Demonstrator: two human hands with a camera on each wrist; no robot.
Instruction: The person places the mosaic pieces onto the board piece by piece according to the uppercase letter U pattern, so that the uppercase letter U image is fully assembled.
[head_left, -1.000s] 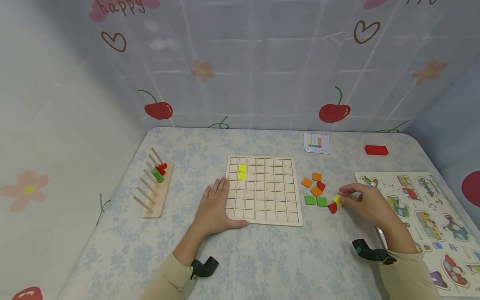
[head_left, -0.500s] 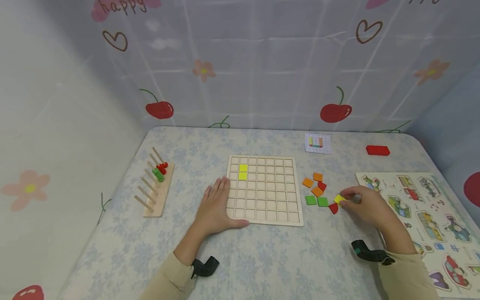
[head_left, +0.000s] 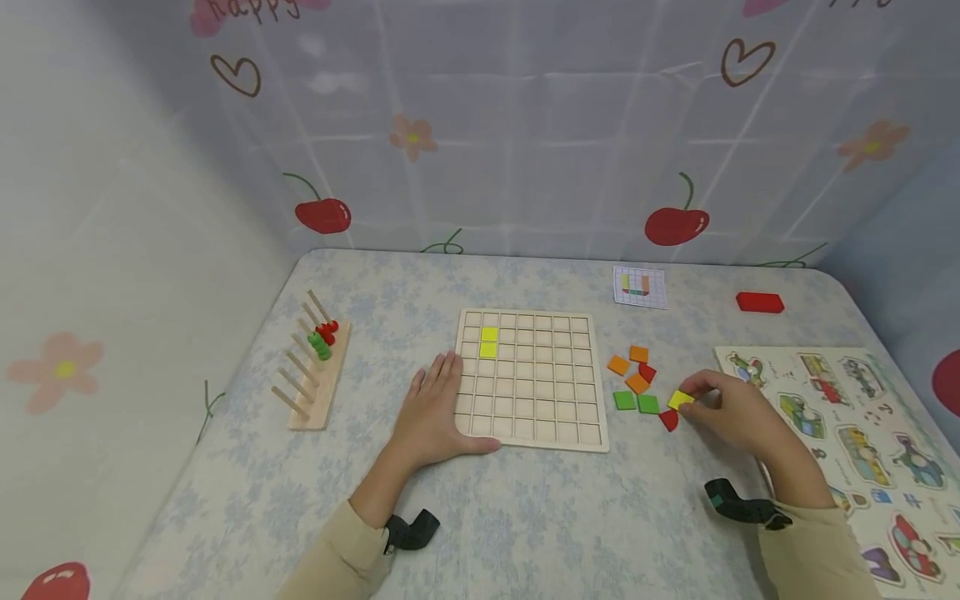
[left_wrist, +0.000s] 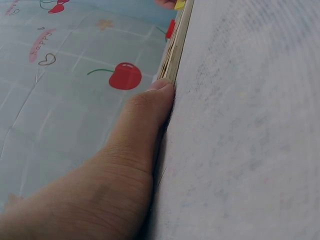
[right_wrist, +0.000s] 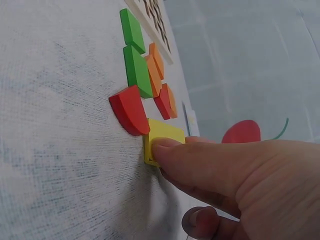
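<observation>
- Right grip [head_left: 733, 410]: closed to one tile's width, thumb and fingers pinching a yellow tile [head_left: 681, 400].
- That tile is at the fingertips, just beside a red quarter-round [right_wrist: 129, 110]. Can't tell if it's clear of the surface [head_left: 540, 517].
- Left grip [head_left: 427, 417]: spread, nothing grasped, thumb against near edge of the grid board [head_left: 536, 406].
- Green tiles [head_left: 625, 401] lie between board and right grip.
</observation>
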